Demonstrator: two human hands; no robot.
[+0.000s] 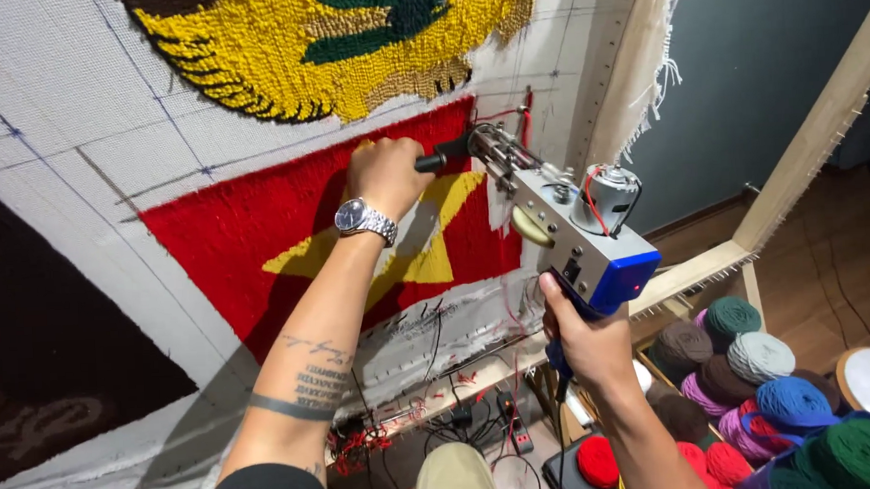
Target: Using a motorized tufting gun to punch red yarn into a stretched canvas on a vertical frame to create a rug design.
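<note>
Tufting gun (561, 219) being pressed against red tufted patch (249, 233); front handle being gripped by closed left hand (383, 175), rear grip being clenched by right hand (586, 341). Yarn balls (764, 396) lying below gun.

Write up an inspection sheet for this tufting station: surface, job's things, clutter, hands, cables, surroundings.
Surface: white backing cloth stretched on a wooden frame, with grid lines drawn on it.
Job's things: tufting gun, nose against the cloth at the edge of the red tufted area; a yellow star sits inside the red.
Clutter: red yarn scraps below the frame.
Hands: left hand grips the gun's front handle; right hand grips the blue rear handle.
Cables: black leads and a power strip on the floor; red yarn strand feeding the gun.
Surroundings: yarn balls in many colours at lower right; dark wall behind.
</note>
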